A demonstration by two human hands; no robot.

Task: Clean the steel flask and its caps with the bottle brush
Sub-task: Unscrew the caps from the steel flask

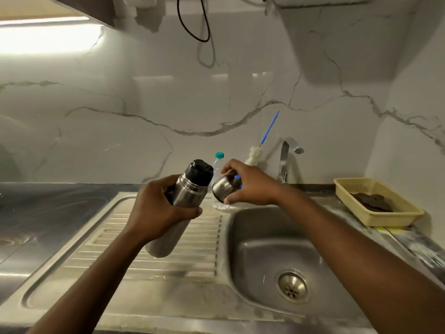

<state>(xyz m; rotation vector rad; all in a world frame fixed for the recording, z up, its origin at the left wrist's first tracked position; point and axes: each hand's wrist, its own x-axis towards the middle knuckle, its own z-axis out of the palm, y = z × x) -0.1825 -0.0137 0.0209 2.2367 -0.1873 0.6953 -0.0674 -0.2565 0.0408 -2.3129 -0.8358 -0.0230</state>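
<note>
Plastic bottle (218,163) mostly hidden behind steel flask (186,195) and steel cap (222,189). Bottle brush (253,155) head partly behind right hand (250,186). Left hand (156,204) covers flask's middle. Dark contents (374,201) of basket (390,219) too indistinct to name. Cable (192,27) cut by top edge.

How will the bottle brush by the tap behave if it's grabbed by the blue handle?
Probably light: the bottle brush is a thin blue stem with a fluffy white head. The stem looks slender, so it may flex under scrubbing pressure. It only leans against the wall beside the tap, so a nudge would likely make it slide or topple.
</note>
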